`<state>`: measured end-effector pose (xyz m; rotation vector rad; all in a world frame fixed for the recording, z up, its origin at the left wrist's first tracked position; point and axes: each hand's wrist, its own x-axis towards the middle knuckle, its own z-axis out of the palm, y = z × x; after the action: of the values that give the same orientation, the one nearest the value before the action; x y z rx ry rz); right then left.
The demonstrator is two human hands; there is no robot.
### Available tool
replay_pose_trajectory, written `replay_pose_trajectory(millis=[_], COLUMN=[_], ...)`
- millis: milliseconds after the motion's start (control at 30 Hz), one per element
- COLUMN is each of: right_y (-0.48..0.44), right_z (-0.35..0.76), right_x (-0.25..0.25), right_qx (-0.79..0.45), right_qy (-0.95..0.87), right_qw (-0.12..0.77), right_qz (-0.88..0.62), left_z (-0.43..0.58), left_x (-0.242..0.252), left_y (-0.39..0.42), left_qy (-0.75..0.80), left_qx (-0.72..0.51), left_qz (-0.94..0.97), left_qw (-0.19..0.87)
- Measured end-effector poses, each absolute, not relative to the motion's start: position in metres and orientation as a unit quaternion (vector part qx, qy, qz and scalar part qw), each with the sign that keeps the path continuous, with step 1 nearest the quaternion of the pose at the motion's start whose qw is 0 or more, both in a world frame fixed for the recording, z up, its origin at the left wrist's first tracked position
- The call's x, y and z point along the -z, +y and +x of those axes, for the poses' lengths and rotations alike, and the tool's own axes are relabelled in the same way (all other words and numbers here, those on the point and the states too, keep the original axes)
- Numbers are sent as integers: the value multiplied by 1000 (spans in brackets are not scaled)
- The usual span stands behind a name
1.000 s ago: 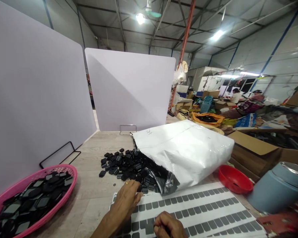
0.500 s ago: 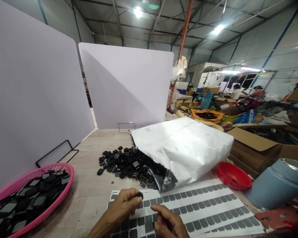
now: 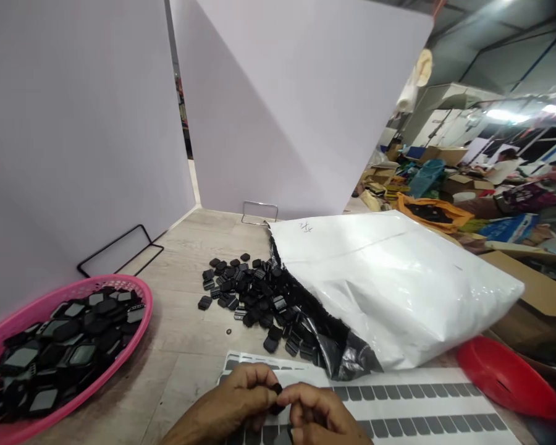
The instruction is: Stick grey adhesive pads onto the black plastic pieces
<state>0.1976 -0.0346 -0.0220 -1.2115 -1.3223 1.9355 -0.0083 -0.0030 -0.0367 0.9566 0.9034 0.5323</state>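
Note:
My left hand pinches a small black plastic piece between thumb and fingers, low in the middle of the view. From the right, my right hand meets it, its fingers closed against the same piece. The fingers hide most of that piece. Beneath both hands lies a white sheet with rows of dark grey rounded stickers. A grey patch shows just under my right fingers; whether it is held or lies on the sheet, I cannot tell. Beyond the hands, a heap of black plastic pieces spills from a white plastic bag.
At left stands a pink basket full of black pieces, several with grey faces. A red bowl sits at right beside a cardboard box. White panels on wire feet close off the back and left. People sit far right.
My right hand has come leftward to the black piece in my left hand, closing the gap between them. The view has tilted down and turned left.

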Motion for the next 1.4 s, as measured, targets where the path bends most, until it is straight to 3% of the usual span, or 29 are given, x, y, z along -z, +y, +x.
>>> replay_pose_trajectory(millis=[400,867,933,1100,1200,1400], right_y=[-50,-89,-91,-89,-86,-83], right_z=[202,241,239,228,222,218], right_x=[27,42,46,53,55,55], right_qx=[-694,-669,-612,-291,-190,-136], right_qy=[-490,-516,-545,-653,-707,-779], right_qw=[340,356,394,509,491,396], right_qz=[-403,-399,-417,-479,-472,-466], left_z=[17,47,45,45,46,46], left_x=[32,35,34,33,35,42], left_y=[-13,-49,-53,-59,-58,-56], left_qy=[402,340,347,352,344,326], left_qx=[-316,-305,-317,-334,-334,-360], left_qz=[389,363,368,354,347,342], left_qw=[767,812,802,800,806,804])
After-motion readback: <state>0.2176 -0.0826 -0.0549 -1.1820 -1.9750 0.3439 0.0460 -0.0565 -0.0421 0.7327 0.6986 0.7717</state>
